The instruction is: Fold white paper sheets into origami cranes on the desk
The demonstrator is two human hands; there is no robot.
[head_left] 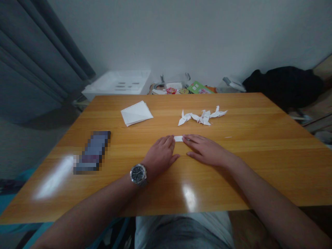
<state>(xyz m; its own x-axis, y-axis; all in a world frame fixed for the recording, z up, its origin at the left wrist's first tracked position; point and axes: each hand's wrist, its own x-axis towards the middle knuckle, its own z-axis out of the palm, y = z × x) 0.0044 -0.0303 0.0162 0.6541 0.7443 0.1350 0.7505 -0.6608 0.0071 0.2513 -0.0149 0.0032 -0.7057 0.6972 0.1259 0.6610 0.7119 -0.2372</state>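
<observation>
Wooden desk (pixel 259 145) below a plain grey wall (pixel 207 34), curtain (pixel 31 62) at upper left. At frame centre a small folded white paper (pixel 178 138) lies flat, long axis left to right, at your fingertips. Your left hand (pixel 160 154) and right hand (pixel 204 148) are flat, palms down, grasping nothing, fingertips touching its ends; neither is nearer. Folded paper figures (pixel 202 117) lie above it, and a paper pad (pixel 136 113) lies to the upper left.

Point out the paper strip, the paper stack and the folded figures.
paper strip (pixel 178 138), head view, its exposed middle part.
paper stack (pixel 136 113), head view, top sheet's centre.
folded figures (pixel 204 117), head view, middle figure's body.
</observation>
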